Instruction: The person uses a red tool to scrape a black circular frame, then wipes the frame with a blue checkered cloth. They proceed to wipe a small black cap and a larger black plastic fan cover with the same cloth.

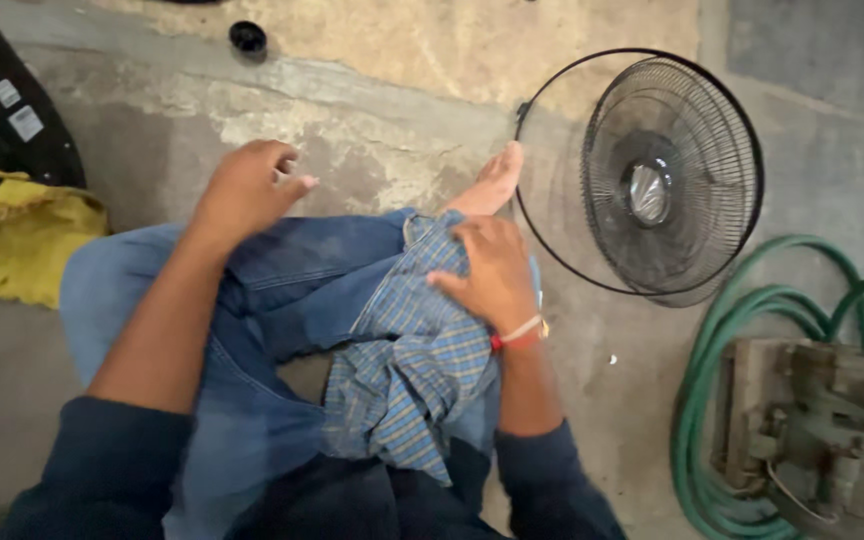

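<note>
Two hands are in view, and both are over my lap as I sit cross-legged on the concrete floor (372, 150). My right hand (492, 275) lies palm down on a blue checked cloth (407, 375), fingers spread and pressing flat rather than curled around it; I judge it sits there to pin the cloth against my thigh so it cannot slide off. The cloth is draped over my right leg, bunched toward the near end. Its long axis runs from near, at my waist, to far, toward my bare foot (497, 180), tilting slightly right as it goes.

My left hand (247, 190) rests at my left knee on the jeans (282, 290), fingers loosely curled in, holding nothing that I can see; the fingertips are a little blurred, so I cannot tell more.

To the right, just beside my foot, a black fan guard (687, 110) lies on the floor, its round face turned up toward me, with a loose wire ring (542, 240) overlapping its left edge. Further right and nearer, a green hose (722, 340) coils around a grey machine (822, 420). On the far left lies a yellow rag (27, 235).
</note>
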`<state>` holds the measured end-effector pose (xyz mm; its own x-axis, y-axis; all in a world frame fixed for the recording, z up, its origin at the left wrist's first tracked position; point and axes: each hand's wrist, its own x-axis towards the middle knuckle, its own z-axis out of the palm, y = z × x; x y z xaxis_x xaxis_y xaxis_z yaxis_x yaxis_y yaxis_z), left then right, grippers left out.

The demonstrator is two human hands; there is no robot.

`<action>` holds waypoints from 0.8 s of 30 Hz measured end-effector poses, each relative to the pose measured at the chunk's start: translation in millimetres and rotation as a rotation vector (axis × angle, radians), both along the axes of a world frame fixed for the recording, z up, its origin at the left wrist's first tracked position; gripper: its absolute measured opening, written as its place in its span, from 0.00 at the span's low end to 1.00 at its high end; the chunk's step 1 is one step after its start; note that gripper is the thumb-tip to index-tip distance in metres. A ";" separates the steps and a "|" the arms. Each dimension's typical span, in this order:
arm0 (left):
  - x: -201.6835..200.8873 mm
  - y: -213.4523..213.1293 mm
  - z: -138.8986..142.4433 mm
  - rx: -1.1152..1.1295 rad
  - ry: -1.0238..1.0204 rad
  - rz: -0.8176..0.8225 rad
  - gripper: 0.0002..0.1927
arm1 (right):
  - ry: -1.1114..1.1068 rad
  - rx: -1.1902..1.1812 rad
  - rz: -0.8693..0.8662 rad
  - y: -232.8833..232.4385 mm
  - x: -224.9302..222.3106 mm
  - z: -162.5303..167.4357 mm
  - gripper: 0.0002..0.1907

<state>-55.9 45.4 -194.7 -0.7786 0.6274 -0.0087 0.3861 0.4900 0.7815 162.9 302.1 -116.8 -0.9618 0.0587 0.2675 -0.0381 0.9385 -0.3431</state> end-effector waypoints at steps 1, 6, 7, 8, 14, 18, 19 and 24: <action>2.0 3.3 -1.0 -0.020 -0.018 -0.046 0.24 | -0.082 0.012 0.053 -1.7 -9.6 0.4 0.15; 46.6 36.6 11.4 0.251 -0.333 -0.453 0.30 | -0.127 -0.720 -0.038 8.6 -15.1 9.1 0.08; 61.6 42.5 16.7 0.348 -0.496 -0.567 0.31 | -0.040 -0.829 -0.057 11.3 -14.2 13.4 0.08; 73.6 46.3 22.6 0.356 -0.445 -0.555 0.27 | -0.001 -0.857 -0.083 14.7 -14.0 19.5 0.06; 59.1 38.8 79.9 0.549 -0.441 -0.161 0.17 | 0.369 -0.950 0.040 39.8 -20.9 60.2 0.06; 42.9 40.2 142.6 0.752 -0.366 -0.057 0.13 | 0.524 -1.279 0.102 51.1 -17.1 66.8 0.07; 45.0 43.8 157.8 0.782 -0.308 -0.086 0.12 | 0.550 -1.395 0.140 53.2 -18.0 66.0 0.07; 64.5 63.3 207.1 0.838 -0.008 -0.210 0.10 | 0.849 -1.610 -0.022 53.8 -29.9 63.2 0.14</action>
